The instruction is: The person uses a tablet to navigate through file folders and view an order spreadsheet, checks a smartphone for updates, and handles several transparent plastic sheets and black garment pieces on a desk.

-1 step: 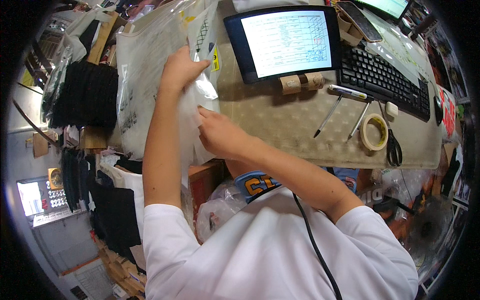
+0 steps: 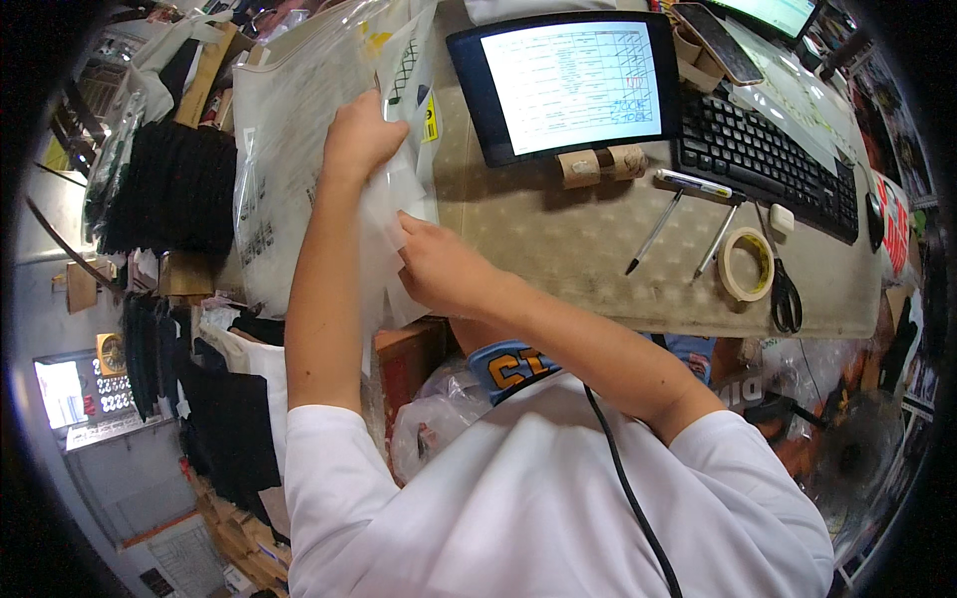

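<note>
A large clear plastic bag (image 2: 284, 189) with dark print lies over the left end of the table, its near part hanging past the edge. My left hand (image 2: 364, 140) is closed on the bag's upper right part, thumb bent in. Lower down, my right hand (image 2: 439, 261) pinches the bag's right edge between thumb and fingers. Between the two hands the film is lifted and creased. Behind my left hand show a yellow label (image 2: 430, 120) and dark crossed marks under the film. What lies inside the bag is hard to make out.
Right of the bag stands a lit tablet (image 2: 573, 90) against cardboard tubes (image 2: 603, 165). Farther right are a phone (image 2: 718, 45), a black keyboard (image 2: 768, 159), pens (image 2: 653, 234), a tape roll (image 2: 733, 284) and scissors (image 2: 786, 299). Stacked black cloth (image 2: 169, 189) stands at the left.
My left thumb, stuck out before, now lies folded in against the film. The film beside it has shifted slightly. My right hand stays nearly in place.
</note>
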Available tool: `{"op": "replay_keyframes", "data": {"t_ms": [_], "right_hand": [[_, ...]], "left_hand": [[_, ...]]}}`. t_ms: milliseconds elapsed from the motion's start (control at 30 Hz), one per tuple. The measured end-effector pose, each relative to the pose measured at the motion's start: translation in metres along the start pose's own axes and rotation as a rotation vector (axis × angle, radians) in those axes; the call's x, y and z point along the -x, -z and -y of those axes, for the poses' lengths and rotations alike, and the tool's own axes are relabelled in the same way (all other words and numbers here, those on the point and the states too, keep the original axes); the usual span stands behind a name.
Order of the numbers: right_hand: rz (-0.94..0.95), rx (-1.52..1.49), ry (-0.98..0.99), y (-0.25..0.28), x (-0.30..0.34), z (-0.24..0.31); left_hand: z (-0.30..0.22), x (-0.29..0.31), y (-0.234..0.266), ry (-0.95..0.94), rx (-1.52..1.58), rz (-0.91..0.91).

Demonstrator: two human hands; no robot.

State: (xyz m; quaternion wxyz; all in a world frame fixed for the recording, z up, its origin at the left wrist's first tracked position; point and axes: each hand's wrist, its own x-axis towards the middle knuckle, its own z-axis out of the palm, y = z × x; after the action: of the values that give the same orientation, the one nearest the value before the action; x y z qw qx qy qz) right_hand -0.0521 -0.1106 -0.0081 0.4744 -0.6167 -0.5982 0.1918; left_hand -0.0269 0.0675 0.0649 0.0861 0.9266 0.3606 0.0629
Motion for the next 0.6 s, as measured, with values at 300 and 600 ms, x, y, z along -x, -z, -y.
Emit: {"op": "replay_keyframes", "data": {"t_ms": [300, 600], "right_hand": [[-0.361, -0.568, -0.065, 0.012, 0.013, -0.002], [-0.178, 0.242, -0.360, -0.002, -0.026, -0.035]], "left_hand": [[0.058, -0.021, 0.019, 0.063, 0.037, -0.060], [0.074, -0.017, 0.056, 0.127, 0.518, -0.079]]}}
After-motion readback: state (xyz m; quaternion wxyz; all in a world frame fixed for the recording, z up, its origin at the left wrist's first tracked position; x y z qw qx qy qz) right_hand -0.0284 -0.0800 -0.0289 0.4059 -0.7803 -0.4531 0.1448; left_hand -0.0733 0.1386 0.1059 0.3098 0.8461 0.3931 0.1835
